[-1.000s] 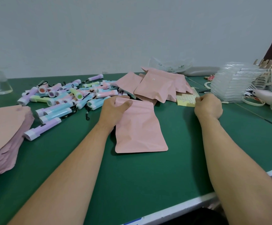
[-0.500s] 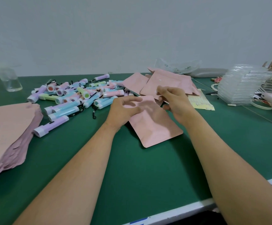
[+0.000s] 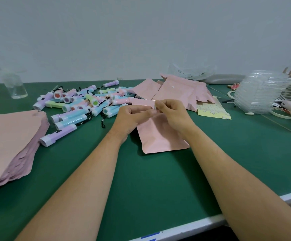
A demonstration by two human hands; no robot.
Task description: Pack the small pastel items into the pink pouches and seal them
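Nearest my camera, two bare forearms reached over the green desk, whose front edge was white. Between them one pink pouch lay with its bottom edge flat on the desk and its top lifted toward the hands. The left hand pinched the pouch's upper edge between thumb and curled fingers. The right hand, just beside it, pinched the same edge. I could not tell whether anything was inside the pouch.

At the left margin I saw a stack of flat pouches resting on the desk. Beyond the left hand lay the pastel items, a loose heap of torch-shaped pieces in lilac, blue, green and pink, several with black cords. Beyond the right hand lay a pile of loose pouches, with a yellow patterned sheet just to its right. Farther right stood a stack of clear plastic trays. At the far left a clear glass vessel stood near the pale wall.
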